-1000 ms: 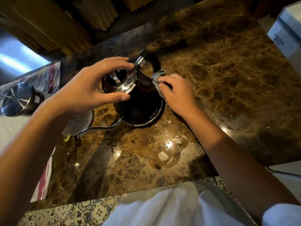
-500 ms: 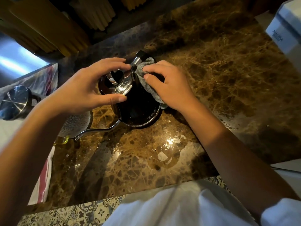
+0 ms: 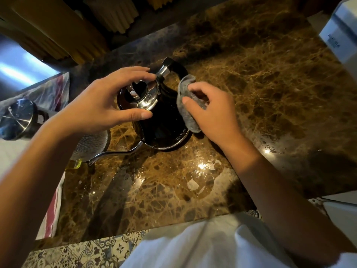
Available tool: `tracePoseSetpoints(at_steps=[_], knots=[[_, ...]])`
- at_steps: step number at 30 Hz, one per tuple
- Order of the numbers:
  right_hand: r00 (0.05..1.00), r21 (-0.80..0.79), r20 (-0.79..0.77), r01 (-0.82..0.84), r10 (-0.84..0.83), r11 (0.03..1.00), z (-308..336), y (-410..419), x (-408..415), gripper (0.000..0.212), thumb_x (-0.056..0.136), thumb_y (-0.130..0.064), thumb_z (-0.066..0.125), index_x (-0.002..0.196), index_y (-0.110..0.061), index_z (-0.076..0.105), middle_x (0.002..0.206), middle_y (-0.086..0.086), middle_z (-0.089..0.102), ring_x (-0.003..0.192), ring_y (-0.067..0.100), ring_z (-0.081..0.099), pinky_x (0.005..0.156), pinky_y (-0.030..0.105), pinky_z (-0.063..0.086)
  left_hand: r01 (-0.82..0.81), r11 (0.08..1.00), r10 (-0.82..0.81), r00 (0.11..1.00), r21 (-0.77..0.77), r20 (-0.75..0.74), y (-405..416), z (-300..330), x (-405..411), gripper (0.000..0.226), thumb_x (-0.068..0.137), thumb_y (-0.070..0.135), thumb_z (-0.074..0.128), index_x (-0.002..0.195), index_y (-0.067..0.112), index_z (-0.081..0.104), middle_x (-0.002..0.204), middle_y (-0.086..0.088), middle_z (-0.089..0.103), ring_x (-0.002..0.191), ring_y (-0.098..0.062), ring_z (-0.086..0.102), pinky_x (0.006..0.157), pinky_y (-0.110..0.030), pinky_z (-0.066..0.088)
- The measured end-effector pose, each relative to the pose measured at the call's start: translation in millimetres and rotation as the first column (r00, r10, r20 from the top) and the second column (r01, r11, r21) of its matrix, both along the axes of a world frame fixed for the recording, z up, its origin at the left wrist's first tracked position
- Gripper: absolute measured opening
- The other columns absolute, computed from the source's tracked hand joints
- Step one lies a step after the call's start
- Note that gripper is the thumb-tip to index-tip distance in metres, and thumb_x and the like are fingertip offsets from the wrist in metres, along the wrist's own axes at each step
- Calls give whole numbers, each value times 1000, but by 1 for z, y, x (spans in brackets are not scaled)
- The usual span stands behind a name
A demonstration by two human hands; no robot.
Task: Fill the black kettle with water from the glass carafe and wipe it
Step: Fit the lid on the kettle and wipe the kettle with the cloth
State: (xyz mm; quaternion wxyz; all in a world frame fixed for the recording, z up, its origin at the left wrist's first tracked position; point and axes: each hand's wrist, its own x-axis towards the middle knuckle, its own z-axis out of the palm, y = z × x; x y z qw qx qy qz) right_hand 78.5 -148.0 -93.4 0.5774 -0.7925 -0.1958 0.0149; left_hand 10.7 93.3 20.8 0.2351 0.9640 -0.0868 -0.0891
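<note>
The brown marble tabletop [image 3: 251, 97] is glossy and carries wet patches at about 6 o'clock from the black kettle [image 3: 162, 122], which stands near its middle, so a hard sideways rub could, I judge, slide the kettle or swing its thin spout [image 3: 116, 153] into the textured glass carafe [image 3: 90, 144] touching or just beside it at 8 o'clock. The left hand [image 3: 102, 109] steadies the steel lid [image 3: 138, 96], its grip spread around the rim with fingers apart, and too much pressure there might tip or unseat the lid. The right hand [image 3: 210, 111] has its grip clamped on the grey cloth [image 3: 185, 105] against the kettle's 3 o'clock flank, and a loose fold could snag the handle [image 3: 173, 67].

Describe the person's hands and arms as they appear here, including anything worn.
Both forearms are bare to above the elbow. The left hand and right hand show no gloves, rings, watch or bracelets. A white short sleeve edges the right arm; a white garment covers the torso.
</note>
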Motion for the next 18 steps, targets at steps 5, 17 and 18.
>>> tracePoseSetpoints(at_steps=[5, 17, 18], knots=[[993, 51, 116, -21, 15, 998, 14, 13, -28, 23, 97, -23, 70, 119, -16, 68, 105, -6, 70, 95, 13, 67, 80, 37, 58, -11, 1000, 11, 1000, -9, -1, -2, -1, -1, 79, 82, 65, 67, 152, 38, 44, 162, 18, 36, 150, 2, 31, 116, -17, 26], [999, -389, -35, -47, 36, 920, -52, -13, -28, 8, 96, -35, 63, 97, -29, 57, 86, -9, 58, 75, 22, 59, 67, 48, 56, -13, 1000, 13, 1000, -14, 3, 0, -4, -1, 81, 82, 68, 66, 153, 40, 41, 163, 18, 36, 150, 4, 30, 116, -10, 26], [999, -354, -42, -38, 24, 935, -50, -14, -26, 8, 95, -35, 64, 96, -28, 59, 84, -9, 59, 74, 20, 59, 66, 47, 56, -17, 1000, 17, 1000, -15, 3, 0, -3, -2, 81, 82, 69, 65, 154, 40, 41, 163, 19, 35, 150, 4, 30, 116, -13, 26]])
